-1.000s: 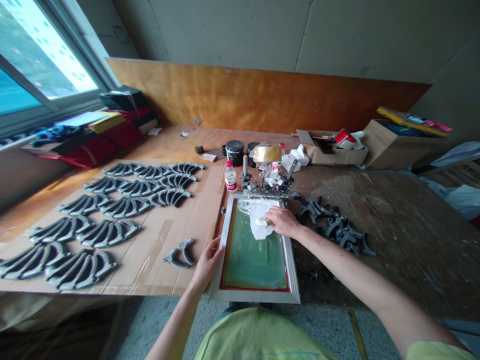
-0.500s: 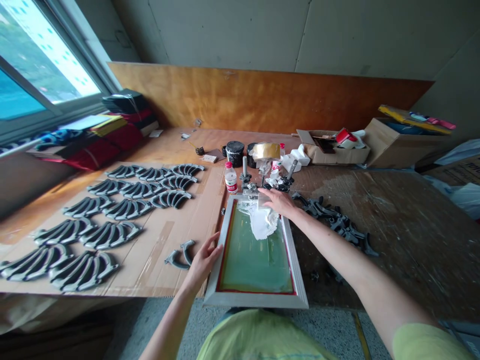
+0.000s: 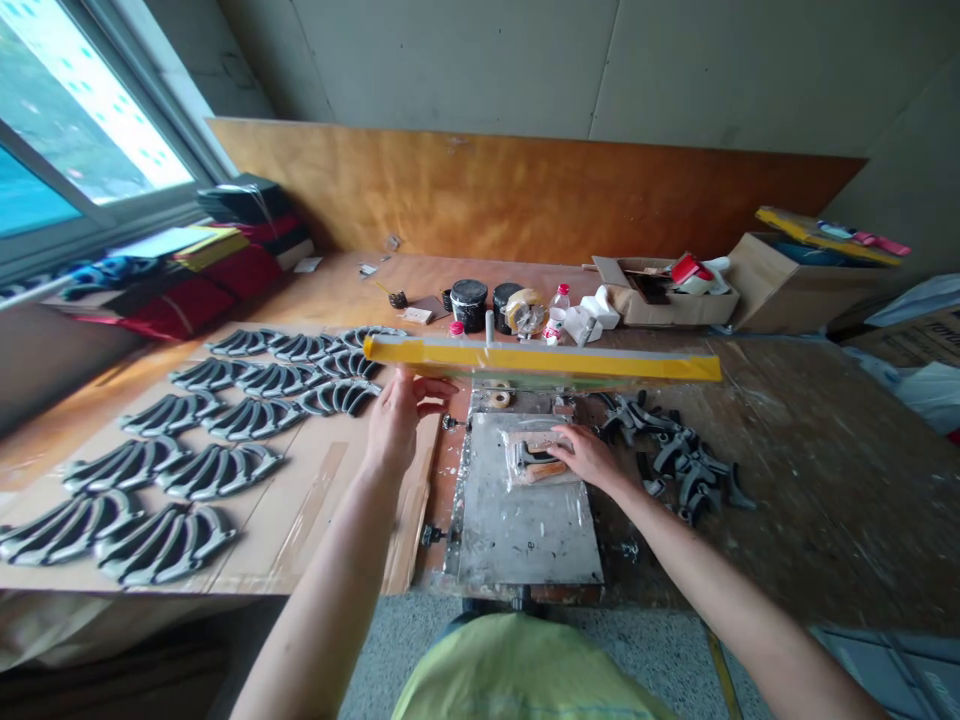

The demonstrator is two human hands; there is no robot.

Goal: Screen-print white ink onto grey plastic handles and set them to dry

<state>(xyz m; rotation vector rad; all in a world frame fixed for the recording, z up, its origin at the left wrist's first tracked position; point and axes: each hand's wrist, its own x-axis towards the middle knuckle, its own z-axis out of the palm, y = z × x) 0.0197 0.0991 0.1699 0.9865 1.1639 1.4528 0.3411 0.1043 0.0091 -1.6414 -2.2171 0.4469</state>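
The printing screen frame is tilted up, so I see only its yellow-taped front edge. My left hand holds that frame up at its left end, fingers curled under the edge. Below it lies a grey metal base plate smeared with white ink. My right hand rests on a small curved dark part lying in a clear plastic-covered jig on the plate, fingers closing on it.
Rows of dark curved parts lie on cardboard at the left. A loose heap of the same parts sits right of the plate. Black ink pots, a tape roll, bottles and open cartons stand behind. The table edge runs near me.
The screen frame has swung up from flat to raised, lifted by my left hand. My right hand left the white rag on the screen and came down onto the part on the plate.
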